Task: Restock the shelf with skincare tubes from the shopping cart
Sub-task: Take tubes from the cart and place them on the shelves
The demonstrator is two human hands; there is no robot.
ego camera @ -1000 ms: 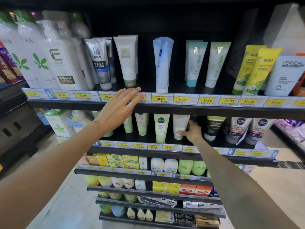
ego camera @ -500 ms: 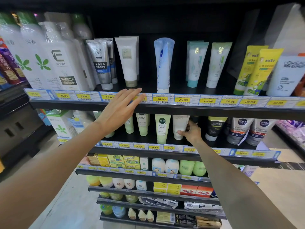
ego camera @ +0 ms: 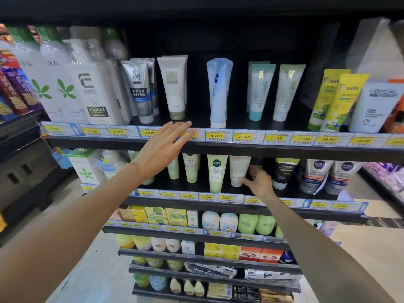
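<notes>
A person reaches both bare arms into a store shelf of skincare tubes.

The left hand (ego camera: 162, 147) is flat, fingers straight and together, its fingertips lying against the price-label strip (ego camera: 244, 136) on the front edge of the upper shelf (ego camera: 284, 150), holding nothing. The right hand (ego camera: 259, 182) reaches into the shelf below, thumb and fingers curled around the lower end of a white tube (ego camera: 238, 169) standing cap-down. That tube stands just beside a pale green tube (ego camera: 216, 173) on its left and a dark tube (ego camera: 284, 172) further right. Above, a blue tube (ego camera: 218, 92) stands alone over an 18.00 label.
</notes>
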